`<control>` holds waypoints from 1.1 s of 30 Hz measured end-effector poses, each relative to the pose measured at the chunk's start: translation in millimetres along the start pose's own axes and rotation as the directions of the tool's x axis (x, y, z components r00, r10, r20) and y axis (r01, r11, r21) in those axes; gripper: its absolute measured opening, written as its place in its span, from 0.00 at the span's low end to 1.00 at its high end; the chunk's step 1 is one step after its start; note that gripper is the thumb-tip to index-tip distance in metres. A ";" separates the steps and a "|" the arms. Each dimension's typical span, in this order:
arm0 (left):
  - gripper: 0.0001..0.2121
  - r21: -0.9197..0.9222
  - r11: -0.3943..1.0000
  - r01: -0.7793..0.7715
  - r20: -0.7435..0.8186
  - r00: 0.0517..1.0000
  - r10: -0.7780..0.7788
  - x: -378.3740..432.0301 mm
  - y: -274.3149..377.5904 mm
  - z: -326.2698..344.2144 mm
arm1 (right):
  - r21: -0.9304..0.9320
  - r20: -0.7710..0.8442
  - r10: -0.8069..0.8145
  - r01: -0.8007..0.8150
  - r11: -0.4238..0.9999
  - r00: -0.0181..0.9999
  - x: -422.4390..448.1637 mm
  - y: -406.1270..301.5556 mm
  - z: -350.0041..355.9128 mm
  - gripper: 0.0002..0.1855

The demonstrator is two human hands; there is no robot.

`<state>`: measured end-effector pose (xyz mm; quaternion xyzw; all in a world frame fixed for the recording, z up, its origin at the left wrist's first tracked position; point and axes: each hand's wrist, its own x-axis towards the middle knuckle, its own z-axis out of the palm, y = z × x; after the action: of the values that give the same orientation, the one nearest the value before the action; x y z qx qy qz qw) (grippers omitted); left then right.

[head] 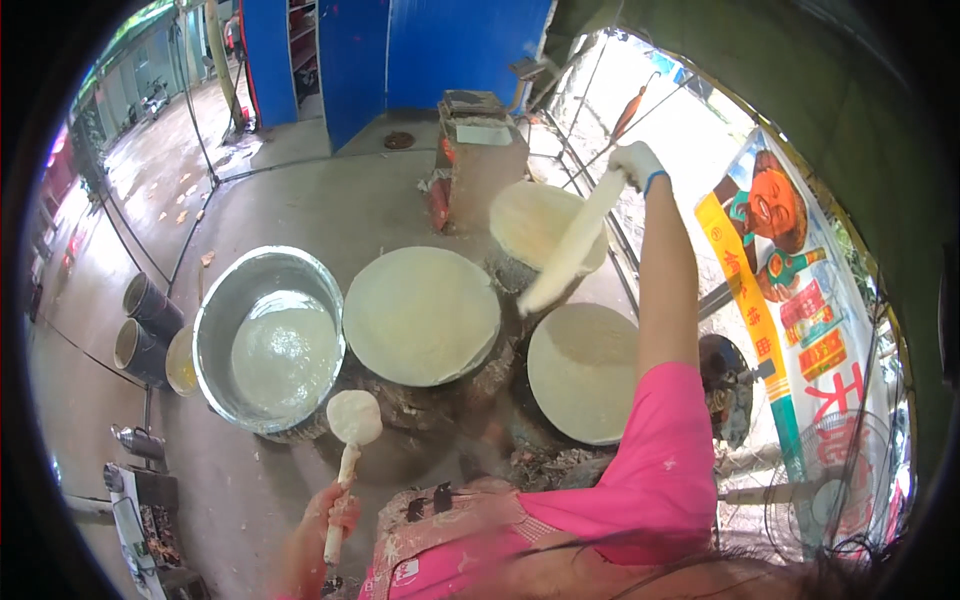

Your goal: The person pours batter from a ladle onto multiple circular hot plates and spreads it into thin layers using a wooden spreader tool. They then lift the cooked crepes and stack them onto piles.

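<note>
My left hand [341, 508] grips the handle of a round-headed ladle [354, 418] coated in pale batter. Its head is near the rim of a large metal basin [206, 337], which contains whitish batter [281, 360]. My right hand [637, 165], in a white glove, is raised and holds the upper end of a long pale strip [574, 244], which looks like a thin sheet of flatbread. The strip slants down in front of the far round griddle [517, 217]. A pale layer covers the middle griddle [421, 316]. The near right griddle [581, 390] shows a darker upper patch.
Behind the griddles stands a box-like stand [484, 176]. Dark buckets [142, 349] and a yellowish container [181, 364] are left of the basin. A printed banner [795, 300] and a fan [829, 495] are at right. Blue panels [465, 52] rise at the back.
</note>
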<state>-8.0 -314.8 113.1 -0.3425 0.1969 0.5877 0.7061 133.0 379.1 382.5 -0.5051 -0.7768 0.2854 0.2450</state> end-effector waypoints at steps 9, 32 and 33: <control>0.14 -0.290 0.937 -0.194 0.034 0.977 0.212 18.5 -43.6 40.9 | 0.750 -0.261 0.224 0.052 0.660 0.939 74.5 207.0 75.6 0.10; 0.12 -0.087 0.908 -0.409 0.346 0.843 0.413 -44.5 49.6 22.4 | 0.373 -0.147 0.395 -0.319 0.871 0.907 -165.8 250.2 173.0 0.21; 0.13 0.035 0.866 -0.499 0.254 0.842 0.475 -45.2 68.1 13.8 | 0.388 -0.120 0.394 -0.322 0.863 0.911 -202.2 222.5 181.8 0.19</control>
<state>-85.9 -331.2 136.2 -0.1728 0.2207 0.7738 0.5680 229.6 229.2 79.7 -0.6131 -0.5753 0.4124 0.3509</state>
